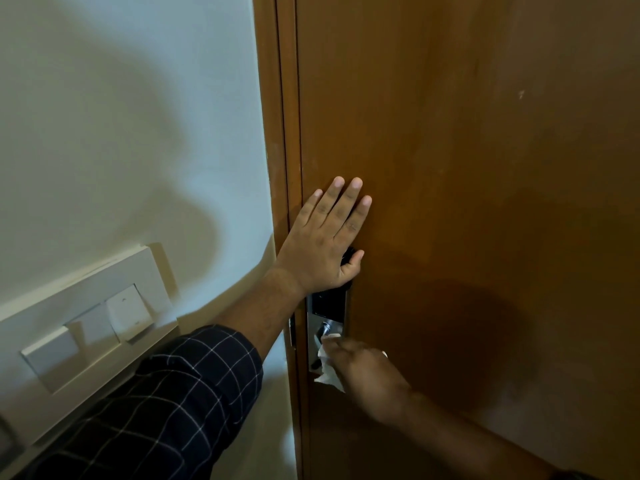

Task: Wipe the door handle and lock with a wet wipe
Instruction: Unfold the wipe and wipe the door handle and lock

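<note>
A brown wooden door (467,168) fills the right side. Near its left edge sits a lock plate (327,311), black above and silver below. My left hand (325,244) lies flat on the door with fingers spread, covering the top of the lock. Lower down, my right hand (363,370) presses a white wet wipe (325,362) against the silver part of the plate. The handle itself is hidden behind my right hand and the wipe.
The brown door frame (277,133) runs down beside a pale wall (121,116). A white switch panel (86,327) is mounted on that wall at the lower left. My dark checked sleeve (156,417) crosses the bottom left.
</note>
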`<action>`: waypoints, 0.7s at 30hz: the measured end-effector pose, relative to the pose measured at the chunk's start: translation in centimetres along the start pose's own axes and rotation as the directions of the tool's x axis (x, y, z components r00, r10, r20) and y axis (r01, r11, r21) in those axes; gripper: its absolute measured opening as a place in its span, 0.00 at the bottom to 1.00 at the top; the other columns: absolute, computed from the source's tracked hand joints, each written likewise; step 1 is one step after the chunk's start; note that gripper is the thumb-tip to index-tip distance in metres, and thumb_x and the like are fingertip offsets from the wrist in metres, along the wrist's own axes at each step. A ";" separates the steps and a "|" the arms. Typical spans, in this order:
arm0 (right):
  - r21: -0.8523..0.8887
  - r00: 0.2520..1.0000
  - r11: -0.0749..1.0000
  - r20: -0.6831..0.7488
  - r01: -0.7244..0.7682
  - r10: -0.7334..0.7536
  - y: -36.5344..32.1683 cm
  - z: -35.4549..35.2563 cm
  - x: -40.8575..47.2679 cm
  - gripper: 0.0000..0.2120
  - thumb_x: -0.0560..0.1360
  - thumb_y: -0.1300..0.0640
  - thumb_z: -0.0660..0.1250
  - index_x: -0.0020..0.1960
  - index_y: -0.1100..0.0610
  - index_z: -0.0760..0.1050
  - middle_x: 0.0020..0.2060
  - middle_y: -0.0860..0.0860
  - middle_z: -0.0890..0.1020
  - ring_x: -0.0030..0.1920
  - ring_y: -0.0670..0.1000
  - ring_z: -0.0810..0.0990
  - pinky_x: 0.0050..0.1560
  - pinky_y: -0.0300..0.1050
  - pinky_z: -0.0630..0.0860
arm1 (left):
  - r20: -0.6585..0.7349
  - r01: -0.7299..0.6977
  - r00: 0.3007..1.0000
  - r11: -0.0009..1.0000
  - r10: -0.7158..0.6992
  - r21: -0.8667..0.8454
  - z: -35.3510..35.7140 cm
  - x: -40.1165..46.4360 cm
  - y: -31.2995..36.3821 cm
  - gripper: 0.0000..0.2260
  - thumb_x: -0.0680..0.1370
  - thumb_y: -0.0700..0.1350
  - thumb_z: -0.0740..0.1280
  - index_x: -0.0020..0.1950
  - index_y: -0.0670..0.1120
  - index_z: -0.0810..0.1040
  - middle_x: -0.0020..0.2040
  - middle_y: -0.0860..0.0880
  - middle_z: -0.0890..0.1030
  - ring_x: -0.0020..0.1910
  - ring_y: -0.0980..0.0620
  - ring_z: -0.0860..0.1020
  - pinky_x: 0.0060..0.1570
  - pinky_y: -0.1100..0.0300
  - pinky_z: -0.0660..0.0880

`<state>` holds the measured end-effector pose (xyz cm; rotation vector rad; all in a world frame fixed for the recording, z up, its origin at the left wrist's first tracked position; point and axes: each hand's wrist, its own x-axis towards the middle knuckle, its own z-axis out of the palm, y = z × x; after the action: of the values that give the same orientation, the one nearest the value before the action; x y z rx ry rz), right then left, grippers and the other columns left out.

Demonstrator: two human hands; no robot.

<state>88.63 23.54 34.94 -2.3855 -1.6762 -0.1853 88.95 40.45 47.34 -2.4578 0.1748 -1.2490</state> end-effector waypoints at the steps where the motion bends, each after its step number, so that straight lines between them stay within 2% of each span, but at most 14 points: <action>1: -0.015 0.999 0.999 -0.030 0.037 -0.038 -0.2 0.2 -0.2 0.33 0.78 0.66 0.62 0.78 0.56 0.52 0.75 0.59 0.64 0.73 0.57 0.64 0.71 0.47 0.62 | -0.002 0.000 1.000 1.000 0.000 -0.002 0.0 0.0 0.0 0.34 0.78 0.57 0.59 0.80 0.44 0.56 0.80 0.39 0.59 0.80 0.39 0.55 0.77 0.40 0.58; 3: -0.054 0.994 0.993 0.001 0.109 -0.109 -0.7 0.4 0.0 0.32 0.80 0.66 0.57 0.78 0.58 0.45 0.78 0.60 0.52 0.77 0.59 0.53 0.74 0.52 0.54 | -0.012 -0.002 1.000 1.000 0.002 -0.006 0.0 0.0 0.0 0.34 0.77 0.57 0.60 0.79 0.44 0.57 0.80 0.39 0.60 0.80 0.39 0.55 0.77 0.40 0.58; 5: -0.220 0.983 0.958 0.053 0.181 -0.174 -1.1 0.8 0.6 0.33 0.80 0.65 0.58 0.78 0.62 0.42 0.78 0.63 0.47 0.77 0.62 0.47 0.74 0.60 0.57 | -0.020 -0.006 1.000 1.000 0.005 -0.010 -0.1 0.0 0.0 0.34 0.77 0.57 0.60 0.79 0.44 0.57 0.79 0.38 0.60 0.80 0.39 0.56 0.77 0.40 0.58; 7: -0.369 0.972 0.900 0.046 0.232 -0.232 -1.0 1.3 1.2 0.31 0.79 0.62 0.62 0.77 0.65 0.50 0.77 0.65 0.53 0.76 0.64 0.52 0.72 0.58 0.62 | -0.019 -0.006 1.000 1.000 0.006 -0.014 -0.1 0.0 0.0 0.34 0.77 0.57 0.61 0.79 0.44 0.58 0.79 0.38 0.61 0.79 0.39 0.56 0.77 0.40 0.58; 9: -0.310 0.978 0.931 -0.013 0.195 -0.210 -0.5 1.6 1.3 0.26 0.81 0.55 0.58 0.76 0.62 0.58 0.76 0.60 0.60 0.76 0.60 0.58 0.73 0.56 0.62 | -0.010 -0.009 1.000 1.000 0.009 -0.015 -0.2 0.0 -0.1 0.34 0.77 0.57 0.61 0.79 0.43 0.58 0.79 0.38 0.61 0.79 0.39 0.56 0.77 0.40 0.57; 10: -0.246 0.978 0.951 -0.043 0.185 -0.202 0.4 1.4 1.0 0.25 0.81 0.53 0.56 0.76 0.59 0.59 0.76 0.57 0.61 0.75 0.58 0.59 0.74 0.55 0.60 | -0.007 -0.011 1.000 1.000 0.011 -0.012 -0.3 0.0 -0.1 0.34 0.77 0.58 0.61 0.79 0.43 0.58 0.79 0.38 0.61 0.79 0.39 0.56 0.77 0.41 0.57; 11: -0.229 0.968 0.944 -0.035 0.236 -0.250 1.6 1.3 0.4 0.25 0.82 0.51 0.54 0.77 0.56 0.58 0.76 0.55 0.61 0.75 0.57 0.60 0.73 0.56 0.58 | -0.001 -0.015 1.000 1.000 0.015 -0.008 -0.3 0.0 -0.1 0.34 0.77 0.58 0.60 0.79 0.43 0.58 0.79 0.38 0.60 0.79 0.39 0.55 0.77 0.41 0.56; 12: -0.263 0.946 0.915 -0.033 0.304 -0.324 3.0 1.0 -0.3 0.24 0.82 0.52 0.51 0.77 0.55 0.58 0.76 0.54 0.61 0.75 0.56 0.61 0.73 0.56 0.59 | 0.004 -0.020 1.000 1.000 0.020 -0.005 -0.3 0.0 -0.1 0.34 0.77 0.58 0.60 0.79 0.43 0.58 0.79 0.38 0.60 0.79 0.38 0.55 0.77 0.41 0.56; 14: -0.407 0.853 0.782 -0.015 0.471 -0.522 6.2 0.3 -1.9 0.21 0.84 0.57 0.50 0.76 0.59 0.59 0.76 0.57 0.61 0.76 0.57 0.59 0.73 0.52 0.60 | 0.006 -0.021 1.000 1.000 0.021 0.004 -0.3 0.0 -0.2 0.34 0.77 0.58 0.60 0.79 0.44 0.57 0.80 0.38 0.60 0.79 0.38 0.55 0.77 0.41 0.55; 16: -0.407 0.796 0.716 0.046 0.567 -0.604 8.0 -0.1 -2.5 0.20 0.84 0.58 0.52 0.76 0.60 0.59 0.76 0.57 0.62 0.76 0.57 0.58 0.73 0.54 0.61 | 0.008 -0.014 1.000 1.000 0.014 0.004 -0.3 0.0 -0.1 0.35 0.77 0.59 0.60 0.79 0.43 0.57 0.80 0.38 0.60 0.80 0.38 0.55 0.78 0.42 0.54; 19: -0.310 0.833 0.799 -0.043 0.515 -0.552 7.7 0.0 -2.6 0.21 0.85 0.56 0.51 0.76 0.55 0.55 0.74 0.53 0.67 0.74 0.53 0.63 0.68 0.52 0.70 | 0.025 -0.015 1.000 1.000 0.015 0.004 -0.3 0.0 -0.1 0.35 0.77 0.59 0.60 0.79 0.43 0.57 0.80 0.38 0.59 0.80 0.38 0.54 0.78 0.42 0.54; 21: -0.315 0.841 0.809 -0.058 0.495 -0.538 7.5 -0.1 -3.0 0.21 0.84 0.56 0.52 0.76 0.55 0.57 0.73 0.52 0.70 0.74 0.52 0.62 0.68 0.49 0.69 | 0.032 -0.016 0.999 1.000 0.016 0.004 -0.4 0.1 -0.1 0.35 0.78 0.59 0.60 0.79 0.43 0.56 0.80 0.38 0.59 0.80 0.38 0.55 0.78 0.41 0.55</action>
<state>94.66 18.35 33.55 -1.9536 -2.3246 -0.7222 88.63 40.38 47.66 -2.4659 0.1822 -1.2017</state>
